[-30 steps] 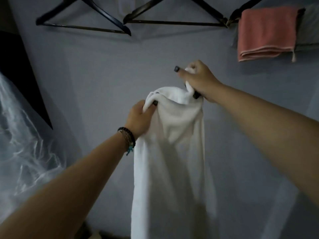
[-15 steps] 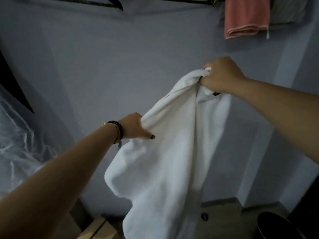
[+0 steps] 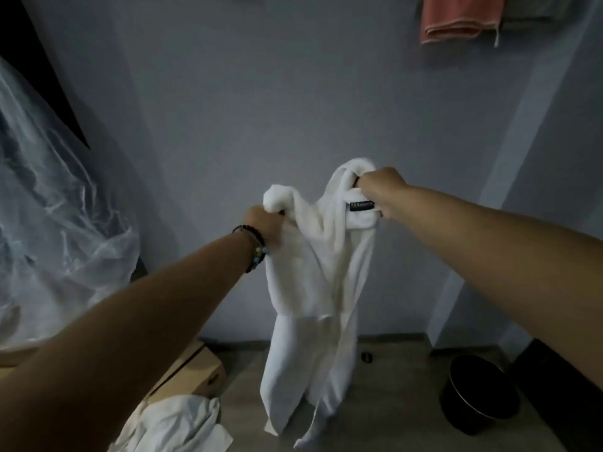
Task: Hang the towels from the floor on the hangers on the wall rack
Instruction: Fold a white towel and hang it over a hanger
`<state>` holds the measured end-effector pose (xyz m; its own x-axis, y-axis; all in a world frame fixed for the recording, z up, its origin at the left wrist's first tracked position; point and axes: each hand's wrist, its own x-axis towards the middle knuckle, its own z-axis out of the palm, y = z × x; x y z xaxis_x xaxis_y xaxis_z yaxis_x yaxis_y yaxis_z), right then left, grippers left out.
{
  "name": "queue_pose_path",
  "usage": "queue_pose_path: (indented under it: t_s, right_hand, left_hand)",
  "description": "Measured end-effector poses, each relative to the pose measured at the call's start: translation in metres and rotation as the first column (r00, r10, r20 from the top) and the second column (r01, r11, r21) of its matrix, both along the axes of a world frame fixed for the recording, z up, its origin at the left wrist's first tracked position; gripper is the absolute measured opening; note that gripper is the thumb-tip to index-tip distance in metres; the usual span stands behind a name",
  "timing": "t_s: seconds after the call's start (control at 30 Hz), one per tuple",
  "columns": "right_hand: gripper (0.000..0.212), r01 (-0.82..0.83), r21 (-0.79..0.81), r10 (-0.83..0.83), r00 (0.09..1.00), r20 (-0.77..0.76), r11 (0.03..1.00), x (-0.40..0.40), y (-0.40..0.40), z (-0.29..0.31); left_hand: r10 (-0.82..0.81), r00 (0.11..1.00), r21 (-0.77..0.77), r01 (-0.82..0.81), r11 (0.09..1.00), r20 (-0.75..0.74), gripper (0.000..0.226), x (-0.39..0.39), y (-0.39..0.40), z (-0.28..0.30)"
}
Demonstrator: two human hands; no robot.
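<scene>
Lowering white towel [image 3: 313, 272], hangers gone

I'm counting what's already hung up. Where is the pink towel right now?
The pink towel hangs at the top right of the head view, high on the grey wall, well above the right hand gripping the white towel.

white towel [image 3: 313, 272]: soft matt terry cloth | sheet [image 3: 49, 207]: clear glossy crinkled plastic | box [image 3: 192, 376]: matt cardboard

Plain white towel [image 3: 313, 282] with a dark label [image 3: 361, 206]; salmon-pink towel [image 3: 456, 17] high up; grey-blue wall [image 3: 261, 93]; tan cardboard box [image 3: 192, 376]; black round bin [image 3: 479, 391]; dark beaded bracelet [image 3: 253, 247] with turquoise beads.
</scene>
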<state>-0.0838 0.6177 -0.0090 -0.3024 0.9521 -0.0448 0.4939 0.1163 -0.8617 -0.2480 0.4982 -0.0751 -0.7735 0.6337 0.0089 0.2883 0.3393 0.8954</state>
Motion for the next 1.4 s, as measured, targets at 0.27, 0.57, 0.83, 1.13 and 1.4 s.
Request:
queue_pose_path:
  t_s: [0.27, 0.57, 0.83, 1.13, 1.4]
  right_hand:
    - [0.013, 0.221, 0.619, 0.177, 0.839, -0.514, 0.753, 0.037, -0.044, 0.078]
    - [0.026, 0.177, 0.413, -0.184, 0.983, -0.023, 0.893, 0.074, -0.023, 0.025]
    - [0.015, 0.168, 0.619, -0.073, 0.982, -0.176, 0.767, 0.087, -0.030, 0.040]
    - [0.024, 0.170, -0.043, -0.175, 0.969, -0.175, 0.985, 0.089, -0.038, 0.005]
    - [0.033, -0.117, -0.423, -0.213, 0.726, -0.653, 0.899, 0.066, -0.089, -0.016]
  left_hand:
    - [0.357, 0.860, 0.725, 0.022, 0.689, -0.365, 0.025, 0.005, -0.039, 0.117]
    - [0.312, 0.940, 0.290, -0.264, 0.920, -0.135, 0.028, -0.026, -0.064, 0.063]
    - [0.036, 0.717, 0.121, 0.068, 0.990, -0.697, 0.020, -0.007, -0.068, 0.070]
    - [-0.013, 0.930, 0.164, -0.051, 0.985, 0.368, 0.047, -0.022, -0.082, 0.039]
    - [-0.631, 0.305, 0.675, -0.060, 0.735, 0.714, 0.009, 0.068, -0.111, 0.017]
